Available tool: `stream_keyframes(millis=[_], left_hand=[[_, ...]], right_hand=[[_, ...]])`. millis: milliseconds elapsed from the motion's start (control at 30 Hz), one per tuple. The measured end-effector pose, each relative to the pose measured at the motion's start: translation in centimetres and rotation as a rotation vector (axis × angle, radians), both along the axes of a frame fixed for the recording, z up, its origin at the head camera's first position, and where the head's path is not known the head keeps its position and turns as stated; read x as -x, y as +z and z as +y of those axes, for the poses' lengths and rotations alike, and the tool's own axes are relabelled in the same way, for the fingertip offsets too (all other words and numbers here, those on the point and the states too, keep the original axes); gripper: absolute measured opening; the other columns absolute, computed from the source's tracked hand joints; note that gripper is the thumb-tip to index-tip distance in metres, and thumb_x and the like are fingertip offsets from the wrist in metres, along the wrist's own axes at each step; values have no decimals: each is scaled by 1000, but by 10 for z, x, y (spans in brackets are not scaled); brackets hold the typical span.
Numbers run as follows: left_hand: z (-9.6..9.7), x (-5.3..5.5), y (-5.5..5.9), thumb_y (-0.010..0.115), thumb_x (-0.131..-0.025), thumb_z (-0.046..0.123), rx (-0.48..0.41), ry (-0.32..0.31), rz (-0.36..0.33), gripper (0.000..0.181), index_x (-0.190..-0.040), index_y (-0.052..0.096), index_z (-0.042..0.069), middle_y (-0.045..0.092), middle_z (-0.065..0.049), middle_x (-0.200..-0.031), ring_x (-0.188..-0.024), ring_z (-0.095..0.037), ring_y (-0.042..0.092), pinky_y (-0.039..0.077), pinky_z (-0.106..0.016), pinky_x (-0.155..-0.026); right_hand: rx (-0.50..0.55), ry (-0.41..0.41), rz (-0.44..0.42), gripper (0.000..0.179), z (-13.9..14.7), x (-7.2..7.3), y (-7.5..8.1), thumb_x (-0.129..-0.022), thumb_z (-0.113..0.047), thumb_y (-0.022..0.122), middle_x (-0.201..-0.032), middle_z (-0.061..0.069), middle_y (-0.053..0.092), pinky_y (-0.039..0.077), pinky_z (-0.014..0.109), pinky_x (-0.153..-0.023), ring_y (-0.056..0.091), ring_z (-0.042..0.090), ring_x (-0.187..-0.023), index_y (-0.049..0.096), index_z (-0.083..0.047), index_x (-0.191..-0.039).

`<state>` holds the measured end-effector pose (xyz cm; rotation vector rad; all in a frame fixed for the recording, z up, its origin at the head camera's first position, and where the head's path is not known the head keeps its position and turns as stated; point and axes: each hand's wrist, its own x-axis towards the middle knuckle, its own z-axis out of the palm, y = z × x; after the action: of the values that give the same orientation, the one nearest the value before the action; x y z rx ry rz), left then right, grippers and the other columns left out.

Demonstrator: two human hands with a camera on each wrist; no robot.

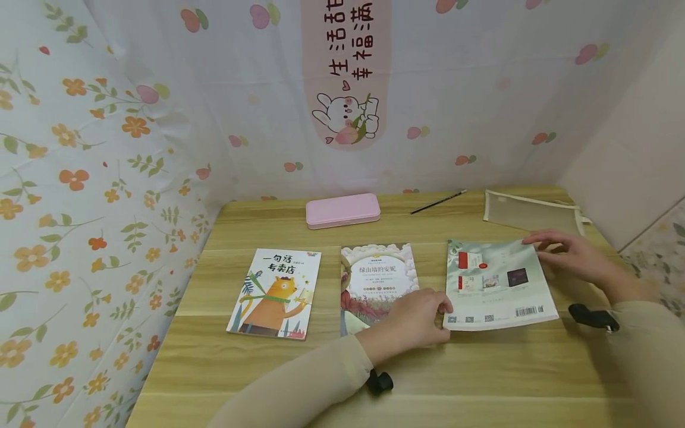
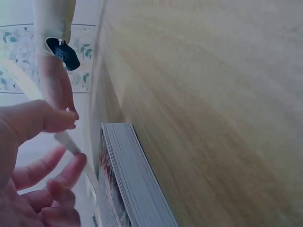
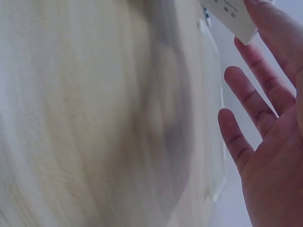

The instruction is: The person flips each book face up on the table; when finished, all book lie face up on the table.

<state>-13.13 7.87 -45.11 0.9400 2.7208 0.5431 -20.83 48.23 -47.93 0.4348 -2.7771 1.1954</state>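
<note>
A thin pale-green book, its back cover with barcode and small pictures facing up, is held above the table at the right. My left hand pinches its lower left corner between thumb and fingers. At the upper right corner, my right hand grips the book; the right wrist view shows that corner between thumb and index finger, the other fingers spread. Under my left forearm and hand lies a book with a pink flowery cover, partly hidden. Its thick page block appears in the left wrist view.
A book with an orange cartoon animal lies at the left of the wooden table. Along the back are a pink pencil case, a dark pencil and a pale mesh pouch. Patterned cloth hangs behind.
</note>
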Motion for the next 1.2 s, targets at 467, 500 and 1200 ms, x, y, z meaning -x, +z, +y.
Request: stream_keyframes(millis=[467,500,1200], left_hand=[[-20,2,14,75,-92,26,-290,189,61,14,-105,74,30,76,18,-106,-77,2,61,38,-14,-57],[-21,3,15,75,-92,26,-316,204,68,13,-105,74,29,77,16,-104,-70,3,59,37,-15,-54],[-33,11,22,78,-92,27,-626,334,276,9,-101,77,27,71,11,-93,-71,-4,51,34,-15,-55]], right_hand=[[82,-110,-10,26,-7,1,27,-99,-3,67,-111,-31,63,47,14,-69,61,0,-83,70,-5,-125],[94,-118,-12,26,-8,1,29,-99,-4,67,-110,-30,64,47,14,-69,62,1,-83,70,-5,-125],[274,-108,25,25,-18,-7,53,-100,2,61,-115,-22,71,47,5,-86,64,-9,-106,65,2,-125]])
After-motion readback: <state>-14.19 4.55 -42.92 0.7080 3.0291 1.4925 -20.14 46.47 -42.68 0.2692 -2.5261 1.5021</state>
